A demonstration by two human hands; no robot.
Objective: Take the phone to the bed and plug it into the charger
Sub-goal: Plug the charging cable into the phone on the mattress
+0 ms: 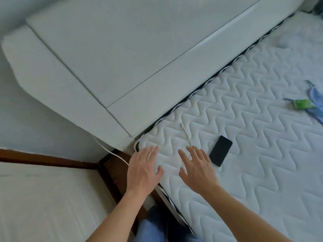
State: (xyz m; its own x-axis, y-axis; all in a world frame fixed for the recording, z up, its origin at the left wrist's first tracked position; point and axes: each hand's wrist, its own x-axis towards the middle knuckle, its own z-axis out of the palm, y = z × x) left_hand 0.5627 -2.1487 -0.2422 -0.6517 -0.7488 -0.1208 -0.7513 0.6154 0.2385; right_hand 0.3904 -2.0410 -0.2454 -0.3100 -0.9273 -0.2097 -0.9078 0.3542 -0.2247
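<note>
Both hands, left (142,169) and right (196,169), spread empty: pinch charging cable (186,135) tip, align with phone (220,150) port.

One flat black rectangular phone (220,151), one thin white charger cable (186,135), one small green packet (302,103), one white quilted mattress (253,137), two bare hands, left hand (142,169), right hand (197,169)

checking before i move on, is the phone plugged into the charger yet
Not plugged in. The phone lies flat on the mattress, and the white cable ends loose beside it, its tip apart from the phone.
</note>
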